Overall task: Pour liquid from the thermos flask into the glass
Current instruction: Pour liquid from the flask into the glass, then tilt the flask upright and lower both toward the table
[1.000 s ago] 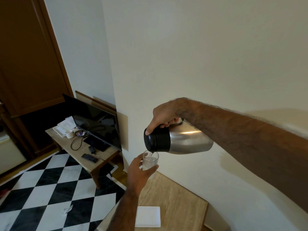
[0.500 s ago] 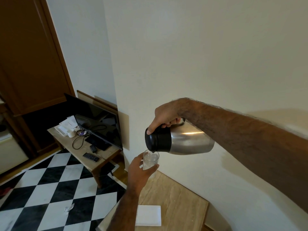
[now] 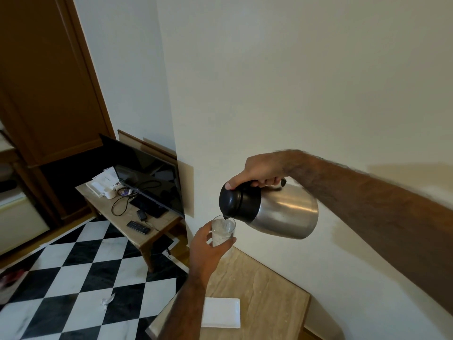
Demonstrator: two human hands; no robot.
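Note:
A steel thermos flask (image 3: 282, 214) with a black top lies tipped almost level in the air, its spout pointing left and down. My right hand (image 3: 259, 171) grips its black handle from above, thumb resting on the lid. Just under the spout is a clear glass (image 3: 223, 229), held up by my left hand (image 3: 208, 249), whose fingers wrap its lower half. The spout touches the glass's rim and clear liquid shows inside the glass. Both are held above the far corner of a light wooden table (image 3: 264, 298).
A white square tray (image 3: 220, 312) lies on the wooden table below my left forearm. A cream wall stands right behind the flask. To the left, a low table (image 3: 157, 227) carries a leaning television, cables, a remote and a cup, on a black-and-white chequered floor (image 3: 73, 278).
The flask and glass have stayed together at nearly the same place. The flask's base now sits slightly lower than before, so it is tipped a little less.

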